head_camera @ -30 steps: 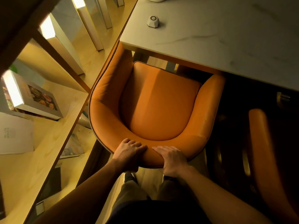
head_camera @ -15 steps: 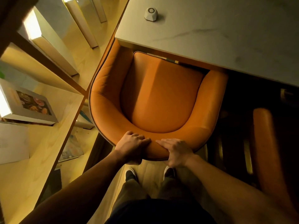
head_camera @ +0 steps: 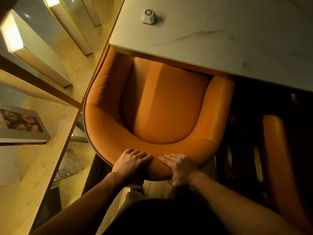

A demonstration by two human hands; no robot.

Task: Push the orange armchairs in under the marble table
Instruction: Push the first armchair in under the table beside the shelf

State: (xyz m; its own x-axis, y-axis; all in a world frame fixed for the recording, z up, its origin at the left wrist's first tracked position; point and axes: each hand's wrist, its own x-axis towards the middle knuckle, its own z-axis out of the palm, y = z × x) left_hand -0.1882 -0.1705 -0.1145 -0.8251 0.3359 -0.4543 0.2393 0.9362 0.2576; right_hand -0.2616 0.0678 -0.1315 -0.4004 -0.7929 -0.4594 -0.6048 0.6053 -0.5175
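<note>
Right now both hands sit on the curved top of the backrest of the orange armchair [head_camera: 162, 106], side by side, near touching. Left hand [head_camera: 131, 164]: fingers [head_camera: 140, 154] bent over the top edge of the backrest, curled around the padding, thumb hidden behind the back. Right hand [head_camera: 182, 167]: fingers [head_camera: 166, 158] laid flatter, fairly straight, pointing left across the top of the backrest toward the left hand, palm pressing the rear edge; thumb not visible, so can't tell if it hooks under.

Armchair location: front of seat and both arm ends tucked under the near edge of the marble table [head_camera: 220, 39]; most of the seat cushion and the whole backrest stick out toward the person. Left arm of the chair runs along the table's corner.

Second orange armchair [head_camera: 277, 150] at right, only one arm/edge visible, rest in deep shadow and cut by the frame; how far under the table it is, can't tell.

Small white faceted object [head_camera: 148, 16] with a ring on top stands on the tabletop near the corner; what it is, unclear.

Left side: wooden shelf [head_camera: 33, 167] with a boxed picture book [head_camera: 22, 124], partly cropped. Chair legs hidden. Person's dark trousers at bottom, feet mostly hidden.
</note>
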